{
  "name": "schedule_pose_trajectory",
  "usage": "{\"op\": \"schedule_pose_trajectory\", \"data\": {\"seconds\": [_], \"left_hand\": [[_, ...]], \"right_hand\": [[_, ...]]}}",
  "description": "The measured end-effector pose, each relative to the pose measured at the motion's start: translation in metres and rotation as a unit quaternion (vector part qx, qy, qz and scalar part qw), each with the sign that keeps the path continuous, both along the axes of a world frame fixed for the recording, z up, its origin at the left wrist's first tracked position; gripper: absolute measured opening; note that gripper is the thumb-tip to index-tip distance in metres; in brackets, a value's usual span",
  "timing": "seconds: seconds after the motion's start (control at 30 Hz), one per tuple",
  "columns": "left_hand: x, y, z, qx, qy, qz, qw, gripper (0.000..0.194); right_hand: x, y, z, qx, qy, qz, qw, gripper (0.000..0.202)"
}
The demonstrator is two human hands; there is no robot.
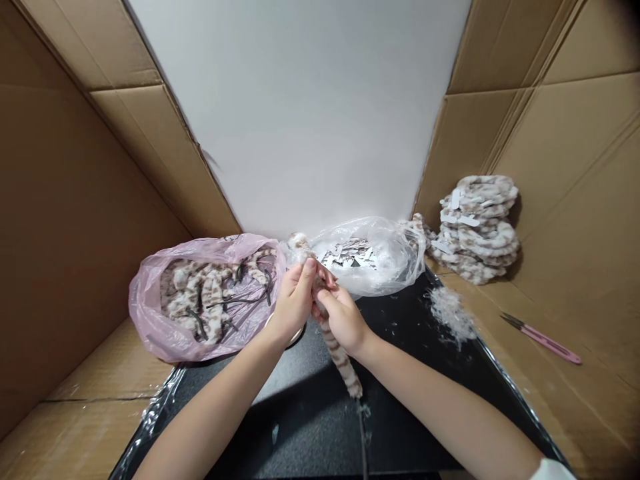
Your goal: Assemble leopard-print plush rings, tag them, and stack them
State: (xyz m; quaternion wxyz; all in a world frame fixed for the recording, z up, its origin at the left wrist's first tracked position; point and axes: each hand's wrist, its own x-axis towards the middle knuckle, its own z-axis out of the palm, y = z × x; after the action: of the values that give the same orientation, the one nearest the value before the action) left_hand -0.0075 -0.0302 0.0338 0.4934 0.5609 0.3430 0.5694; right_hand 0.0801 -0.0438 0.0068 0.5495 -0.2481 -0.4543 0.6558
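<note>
Over the black tabletop, my left hand (294, 297) and my right hand (344, 319) meet, both closed on a striped white-and-brown plush tube (340, 357). My left thumb and fingers pinch its upper part, where a fluffy end (300, 245) sticks out beyond the fingers. Just below, the fingers of my right hand wrap round the tube. The lower length hangs toward me, and a thin dark cord (363, 437) comes out of its tip. What lies between the fingertips is hidden.
Left stands a pink plastic bag (145, 333) of plush pieces with dark cords. Behind my hands lies a clear bag (395, 283) of white labels. On the right are stacked plush pieces (480, 233), loose fluff (453, 313) and a pink-handled pointed tool (550, 343). Cardboard walls (580, 200) enclose the sides.
</note>
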Motion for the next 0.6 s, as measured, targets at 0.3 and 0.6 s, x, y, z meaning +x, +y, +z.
{"op": "schedule_pose_trajectory", "data": {"seconds": [0.3,0.6], "left_hand": [[-0.001,0.0,0.001,-0.05,0.008,-0.014,0.999,0.04],[0.008,-0.004,-0.002,-0.06,-0.016,-0.015,0.998,0.045]], "right_hand": [[0.005,-0.001,0.005,0.025,-0.015,-0.004,1.0,0.039],[0.002,-0.001,0.006,-0.011,0.003,-0.023,1.0,0.031]]}}
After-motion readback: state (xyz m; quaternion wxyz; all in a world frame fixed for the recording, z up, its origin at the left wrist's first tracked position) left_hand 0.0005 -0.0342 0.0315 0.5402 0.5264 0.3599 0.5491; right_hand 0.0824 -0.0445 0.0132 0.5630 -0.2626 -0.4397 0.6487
